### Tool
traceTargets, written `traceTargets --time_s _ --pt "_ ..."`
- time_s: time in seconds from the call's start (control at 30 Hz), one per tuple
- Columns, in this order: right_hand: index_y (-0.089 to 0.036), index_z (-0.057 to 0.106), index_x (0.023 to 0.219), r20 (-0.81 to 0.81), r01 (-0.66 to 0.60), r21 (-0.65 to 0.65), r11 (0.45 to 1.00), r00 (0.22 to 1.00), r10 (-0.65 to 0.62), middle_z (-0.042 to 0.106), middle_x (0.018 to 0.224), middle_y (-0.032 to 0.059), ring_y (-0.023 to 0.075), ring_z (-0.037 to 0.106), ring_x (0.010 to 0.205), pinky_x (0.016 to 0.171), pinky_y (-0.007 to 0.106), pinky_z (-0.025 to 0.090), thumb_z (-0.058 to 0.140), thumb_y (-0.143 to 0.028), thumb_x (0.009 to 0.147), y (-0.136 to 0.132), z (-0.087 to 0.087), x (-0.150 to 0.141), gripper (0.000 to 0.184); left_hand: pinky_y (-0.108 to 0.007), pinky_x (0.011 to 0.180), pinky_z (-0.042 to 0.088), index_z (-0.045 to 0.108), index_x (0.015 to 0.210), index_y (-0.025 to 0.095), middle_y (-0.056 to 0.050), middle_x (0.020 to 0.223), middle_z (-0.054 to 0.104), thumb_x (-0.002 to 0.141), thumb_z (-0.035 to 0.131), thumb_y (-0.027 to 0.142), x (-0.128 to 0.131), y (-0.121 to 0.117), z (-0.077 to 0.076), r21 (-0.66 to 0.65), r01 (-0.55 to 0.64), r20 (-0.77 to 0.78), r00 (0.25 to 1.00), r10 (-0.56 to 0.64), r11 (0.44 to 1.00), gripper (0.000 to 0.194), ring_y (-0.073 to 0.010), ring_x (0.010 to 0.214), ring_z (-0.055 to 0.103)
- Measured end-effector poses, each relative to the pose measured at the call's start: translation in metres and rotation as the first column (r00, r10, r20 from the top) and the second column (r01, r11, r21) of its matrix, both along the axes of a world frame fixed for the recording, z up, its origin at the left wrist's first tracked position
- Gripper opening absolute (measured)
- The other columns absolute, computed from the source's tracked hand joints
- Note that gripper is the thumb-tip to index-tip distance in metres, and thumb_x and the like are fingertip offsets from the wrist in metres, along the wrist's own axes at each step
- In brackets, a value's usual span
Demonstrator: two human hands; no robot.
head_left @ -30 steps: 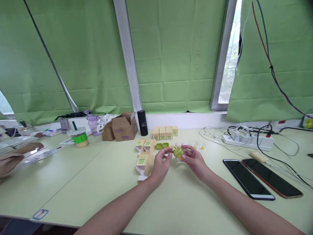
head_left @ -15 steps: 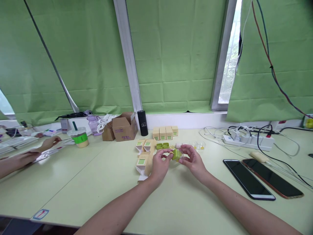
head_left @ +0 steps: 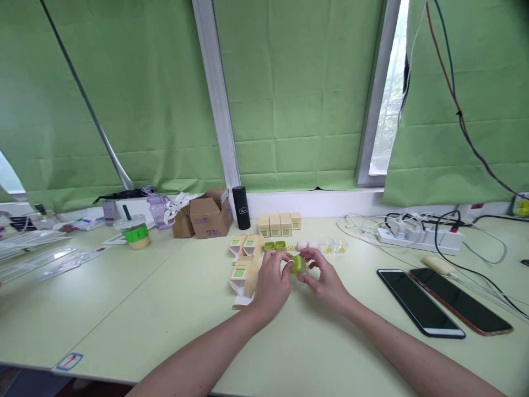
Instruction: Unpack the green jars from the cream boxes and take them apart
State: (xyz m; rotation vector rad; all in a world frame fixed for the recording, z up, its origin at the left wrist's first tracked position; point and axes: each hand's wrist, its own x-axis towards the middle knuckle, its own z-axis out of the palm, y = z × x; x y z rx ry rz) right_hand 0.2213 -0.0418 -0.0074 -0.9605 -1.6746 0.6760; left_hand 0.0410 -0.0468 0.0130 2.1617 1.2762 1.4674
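Between my two hands is a small green rounded box with a clear part on its right side. My left hand grips it from the left with thumb and fingers. On the other side, my right hand pinches the clear part. Just beyond my fingers lie two small green trays, pale pink-white pieces and clear covers with yellow spots. Opened small cardboard boxes with green squares lie beside my left hand. Fingers partly hide the green box.
Several closed small boxes stand near the wall beside a black bottle and a brown carton. To the left is a drink cup. Two phones and a power strip with cables are at right.
The green box has turned in my hands, and both hands have shifted slightly left. Another person's arms at the far left have gone out of view.
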Motion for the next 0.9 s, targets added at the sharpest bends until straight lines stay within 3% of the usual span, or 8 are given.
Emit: traceTargets --time_s 0.2,0.37,0.57,0.73,0.9 --pt "-0.032 0.052 0.133 -0.003 0.009 0.055 0.998 1.000 -0.009 0.064 0.132 0.0067 0.0287 0.060 0.120 0.103 0.050 0.048 0.071 -0.025 0.082 0.001 0.000 0.001 0.055 -0.042 0.098 0.050 0.061 0.093 0.025 -0.007 0.111 0.070 0.099 0.056 0.026 0.000 -0.001 0.005 0.064 -0.013 0.168 0.986 0.002 0.998 0.008 -0.0245 0.111 0.063" --pt "-0.031 0.053 0.130 0.034 0.054 0.068 0.996 0.998 -0.056 0.064 0.133 0.0060 0.0272 0.060 0.124 0.108 0.050 0.045 0.064 -0.020 0.084 0.005 -0.002 0.007 0.049 -0.039 0.087 0.057 0.060 0.098 0.023 -0.009 0.113 0.070 0.099 0.058 0.037 0.000 0.007 0.006 -0.080 0.031 0.452 0.892 0.008 0.996 0.015 -0.0236 0.110 0.066" --pt "-0.028 0.062 0.087 0.167 0.117 0.197 0.973 0.974 -0.150 0.067 0.133 0.0049 0.0316 0.055 0.128 0.109 0.055 0.041 0.061 -0.020 0.087 0.010 0.002 0.018 0.009 -0.036 0.068 0.064 0.058 0.088 0.018 -0.007 0.092 0.067 0.086 0.072 0.053 0.000 0.024 -0.006 -0.267 0.118 0.602 0.795 0.070 0.956 0.037 -0.0205 0.087 0.068" --pt "-0.028 0.064 0.091 0.342 0.178 0.292 0.940 0.898 -0.276 0.060 0.137 0.0077 0.0307 0.061 0.112 0.086 0.046 0.051 0.056 -0.015 0.090 0.011 0.008 0.028 0.015 -0.034 0.066 0.065 0.058 0.087 0.017 -0.005 0.087 0.065 0.081 0.077 0.055 -0.001 0.029 -0.015 -0.336 0.192 0.650 0.756 0.080 0.922 0.042 -0.0176 0.080 0.067" --pt "-0.022 0.065 0.097 0.557 0.282 0.322 0.904 0.715 -0.421 0.057 0.125 0.0112 0.0203 0.064 0.081 0.062 0.032 0.043 0.051 -0.011 0.094 0.013 0.022 0.043 0.019 -0.030 0.066 0.064 0.060 0.086 0.016 -0.004 0.086 0.068 0.081 0.080 0.050 -0.001 0.028 -0.015 -0.398 0.231 0.666 0.738 0.107 0.888 0.040 -0.0160 0.077 0.068"
